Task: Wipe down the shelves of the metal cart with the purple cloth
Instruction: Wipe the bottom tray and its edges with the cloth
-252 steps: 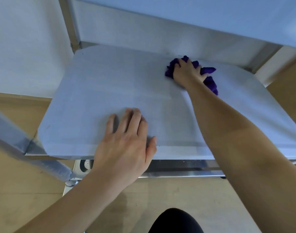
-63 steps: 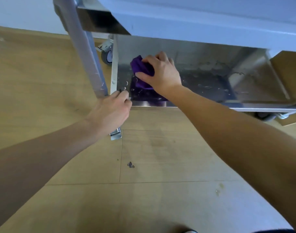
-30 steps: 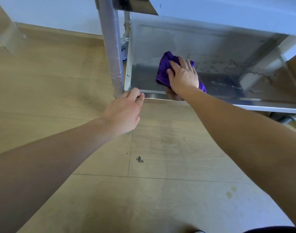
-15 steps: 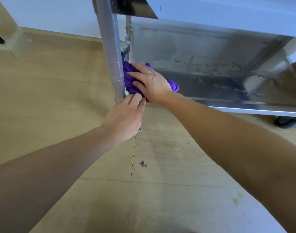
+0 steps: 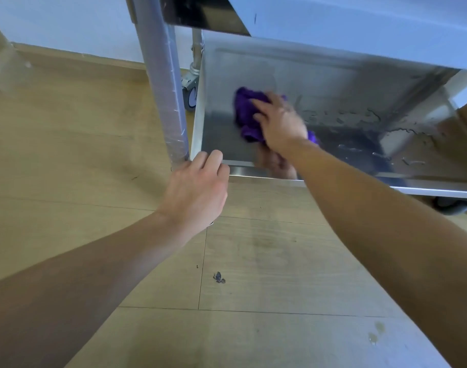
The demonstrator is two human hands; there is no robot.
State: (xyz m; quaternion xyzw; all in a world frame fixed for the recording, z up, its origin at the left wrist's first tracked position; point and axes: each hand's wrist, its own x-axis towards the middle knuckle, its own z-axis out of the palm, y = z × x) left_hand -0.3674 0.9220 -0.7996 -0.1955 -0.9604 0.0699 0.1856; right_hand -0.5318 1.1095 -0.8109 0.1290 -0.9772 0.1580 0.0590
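Observation:
The metal cart's bottom shelf (image 5: pixel 333 83) is a shiny steel tray low over the floor, streaked with water on its right half. My right hand (image 5: pixel 279 123) presses the bunched purple cloth (image 5: pixel 247 112) flat on the left part of that shelf, blurred by motion. My left hand (image 5: pixel 198 187) grips the shelf's front left corner, its fingers curled over the rim beside the cart's upright post (image 5: pixel 163 83). The shelf above (image 5: pixel 359 27) overhangs and hides the back of the bottom one.
A caster wheel (image 5: pixel 190 95) sits behind the post at the cart's far left corner. Another wheel (image 5: pixel 455 207) shows under the front right. Wooden floor (image 5: pixel 253 261) with a small dark speck (image 5: pixel 218 278) lies in front. A white wall runs behind.
My right hand has slid the cloth from the shelf's front left corner by the post back and to the right, further onto the shelf. My left hand keeps its hold on the corner.

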